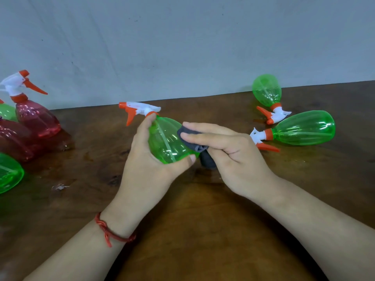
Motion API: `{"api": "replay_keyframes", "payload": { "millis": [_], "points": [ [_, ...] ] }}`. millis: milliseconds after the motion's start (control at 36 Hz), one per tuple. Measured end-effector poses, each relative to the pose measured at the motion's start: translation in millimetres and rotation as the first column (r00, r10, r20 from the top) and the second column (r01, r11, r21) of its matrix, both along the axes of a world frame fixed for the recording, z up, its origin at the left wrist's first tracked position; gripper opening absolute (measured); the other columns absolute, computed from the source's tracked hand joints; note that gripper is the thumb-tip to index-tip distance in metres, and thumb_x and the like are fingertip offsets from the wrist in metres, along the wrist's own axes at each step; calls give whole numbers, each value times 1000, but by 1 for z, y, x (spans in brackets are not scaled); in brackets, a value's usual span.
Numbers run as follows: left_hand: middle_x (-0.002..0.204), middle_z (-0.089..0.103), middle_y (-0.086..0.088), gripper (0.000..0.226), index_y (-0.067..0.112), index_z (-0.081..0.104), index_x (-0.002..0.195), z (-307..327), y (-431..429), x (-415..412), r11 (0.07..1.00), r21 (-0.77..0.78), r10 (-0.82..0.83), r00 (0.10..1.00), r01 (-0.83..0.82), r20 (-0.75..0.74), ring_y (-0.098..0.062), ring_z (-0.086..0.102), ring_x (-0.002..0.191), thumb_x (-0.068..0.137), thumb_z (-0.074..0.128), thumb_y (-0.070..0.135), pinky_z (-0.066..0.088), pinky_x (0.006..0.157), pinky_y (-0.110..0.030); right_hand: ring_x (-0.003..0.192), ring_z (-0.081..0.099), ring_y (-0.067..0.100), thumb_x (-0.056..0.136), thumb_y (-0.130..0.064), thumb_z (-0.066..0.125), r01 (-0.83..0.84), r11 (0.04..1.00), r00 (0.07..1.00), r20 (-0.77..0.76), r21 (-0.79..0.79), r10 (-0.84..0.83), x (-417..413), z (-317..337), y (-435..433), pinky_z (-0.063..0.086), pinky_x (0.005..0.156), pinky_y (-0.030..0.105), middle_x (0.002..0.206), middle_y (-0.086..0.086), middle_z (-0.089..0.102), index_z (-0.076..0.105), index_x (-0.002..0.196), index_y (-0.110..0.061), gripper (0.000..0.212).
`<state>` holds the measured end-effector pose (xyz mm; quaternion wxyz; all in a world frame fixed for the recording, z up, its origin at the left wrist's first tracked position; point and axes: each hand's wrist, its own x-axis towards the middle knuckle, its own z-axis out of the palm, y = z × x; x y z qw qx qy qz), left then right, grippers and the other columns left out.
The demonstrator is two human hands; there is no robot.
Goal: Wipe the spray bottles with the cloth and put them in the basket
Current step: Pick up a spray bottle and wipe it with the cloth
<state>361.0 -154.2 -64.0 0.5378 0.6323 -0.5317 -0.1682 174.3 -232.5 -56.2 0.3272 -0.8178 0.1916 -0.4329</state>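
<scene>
My left hand [146,159] grips a green spray bottle [164,142] above the table, its white and orange trigger head [138,110] pointing left. My right hand [227,147] presses a dark grey cloth [194,138] against the bottle's right side with straight fingers, and my thumb pinches the cloth's bunched lower part, which hangs below. Two more green spray bottles lie on their sides at the right, one farther back [267,92] and one nearer [302,128].
At the left edge stand a red spray bottle [34,116] with a white trigger, another red one [14,138] in front of it, and green ones [8,173] partly cut off. The wooden table [182,220] meets a grey wall behind. No basket is in view.
</scene>
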Motion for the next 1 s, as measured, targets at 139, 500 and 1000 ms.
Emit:
{"api": "replay_keyframes", "payload": {
  "millis": [139, 500, 1000],
  "points": [
    [127, 73, 14, 104, 30, 44, 157, 6, -2, -1, 1000, -23, 13, 994, -16, -111, 0, 71, 113, 70, 100, 25, 57, 94, -20, 139, 57, 11, 102, 15, 46, 7, 998, 1000, -18, -60, -8, 2, -3, 1, 47, 116, 39, 146, -1, 64, 75, 129, -12, 48],
    [158, 52, 9, 115, 37, 37, 162, 5, 13, -14, 975, -26, -222, 975, 223, 14, -16, 56, 143, 68, 104, 26, 50, 116, -44, 121, 71, 19, 106, 6, 42, -44, 851, 984, 170, 523, -54, 5, 8, 0, 54, 109, 44, 127, -6, 76, 73, 133, -26, 52],
    [154, 49, 11, 116, 19, 29, 164, 8, 14, -15, 916, -77, -377, 910, 394, 171, -18, 55, 143, 71, 98, 8, 49, 112, -25, 114, 72, 25, 101, 9, 40, -352, 683, 876, 482, 639, 0, -1, 18, -6, 57, 102, 35, 125, 16, 75, 70, 127, -5, 42]
  ]
}}
